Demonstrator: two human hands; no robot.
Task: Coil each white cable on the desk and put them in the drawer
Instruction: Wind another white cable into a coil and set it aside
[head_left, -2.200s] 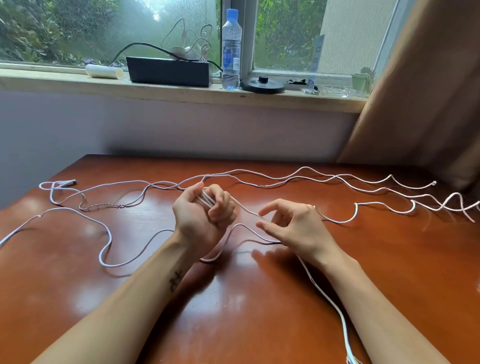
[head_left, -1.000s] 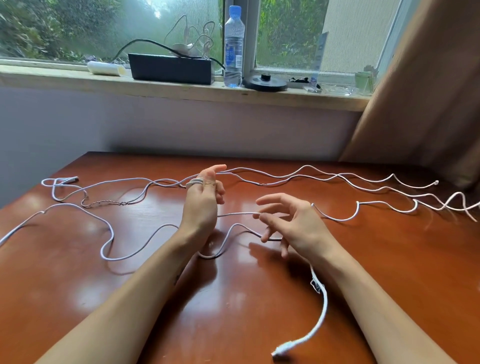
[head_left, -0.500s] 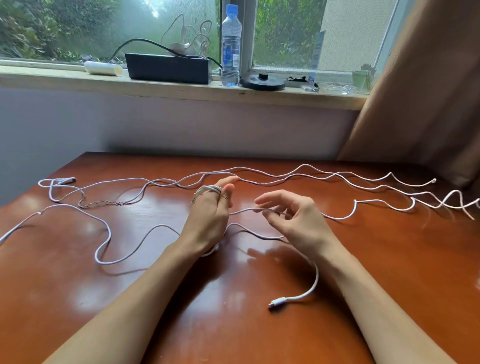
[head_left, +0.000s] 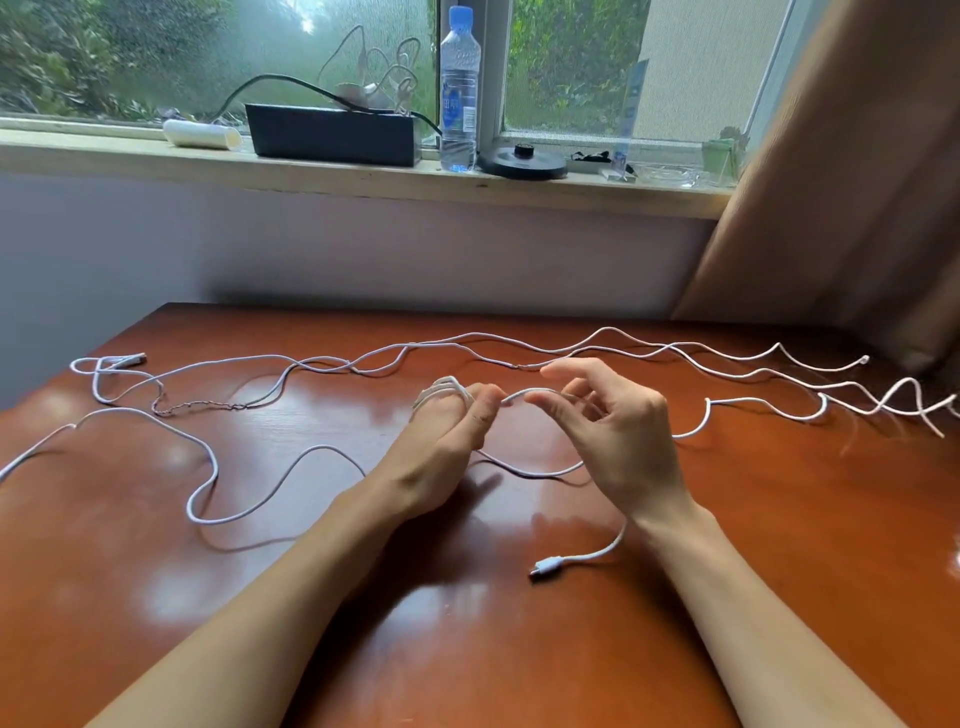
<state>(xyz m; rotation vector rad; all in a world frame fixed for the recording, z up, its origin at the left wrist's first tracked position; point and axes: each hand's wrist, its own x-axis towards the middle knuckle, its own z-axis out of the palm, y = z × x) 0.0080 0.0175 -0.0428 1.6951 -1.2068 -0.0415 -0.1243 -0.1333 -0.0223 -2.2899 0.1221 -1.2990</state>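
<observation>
On the glossy reddish-brown wooden worktop (head_left: 779, 519) the left hand (head_left: 441, 457) has several turns of a thin white cable (head_left: 587, 557) wound round its curled fingers (head_left: 457, 397). The right hand (head_left: 623, 436) pinches the same cable just beside it between thumb and fingers, its plug end lying near the right wrist. Other long white cables (head_left: 597, 332) sprawl across the far side.

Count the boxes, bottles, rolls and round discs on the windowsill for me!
Rectangular black box: 1
Clear plastic water bottle with blue cap: 1
White roll lying on its side: 1
Flat round black disc: 1
Total: 4
</observation>
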